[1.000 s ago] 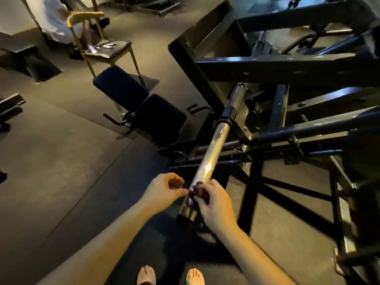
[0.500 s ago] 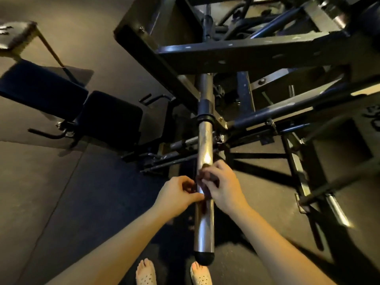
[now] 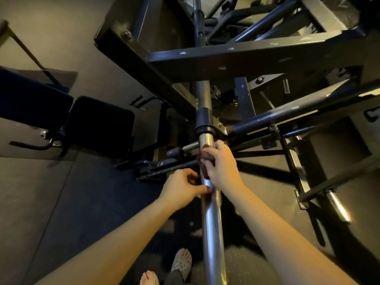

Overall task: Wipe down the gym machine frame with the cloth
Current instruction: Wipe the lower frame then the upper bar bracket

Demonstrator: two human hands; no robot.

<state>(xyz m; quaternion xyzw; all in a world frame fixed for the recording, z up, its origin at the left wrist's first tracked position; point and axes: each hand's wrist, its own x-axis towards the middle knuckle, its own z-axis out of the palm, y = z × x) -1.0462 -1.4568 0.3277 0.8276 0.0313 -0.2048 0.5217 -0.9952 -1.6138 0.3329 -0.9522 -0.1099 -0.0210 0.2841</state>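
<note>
Well, starting at the left, the padded bench [image 3: 98,124] stands on the floor [image 3: 51,202] beside the machine, and nothing suggests we have touched it with the cloth.

Our left hand [image 3: 181,188] sits against the left side of the chrome bar [image 3: 211,223]. Its thumb tip rests on the front of the bar and its fingers [image 3: 191,177] curl in beside it. Whether they close round the bar or only steady it, we cannot tell.

Just above it, the dark cloth [image 3: 204,161] is bunched against the bar a little below the black collar [image 3: 204,128]. Our right hand [image 3: 221,163] grips the cloth with fingers wrapped over it, pressing it onto the metal.

So we judge that we are in the middle of wiping this one bar. It gleams below our hands, but we cannot tell from that how much of it is done.

Further right and above, the black frame beams [image 3: 246,58] show pale scuffs or marks. The angled tubes [image 3: 287,114] and the short chrome peg [image 3: 337,206] lie well apart from the cloth.

We reckon most of the frame is left: the short stretch of bar up to the collar, then the beams, the tubes and the right side.
</note>
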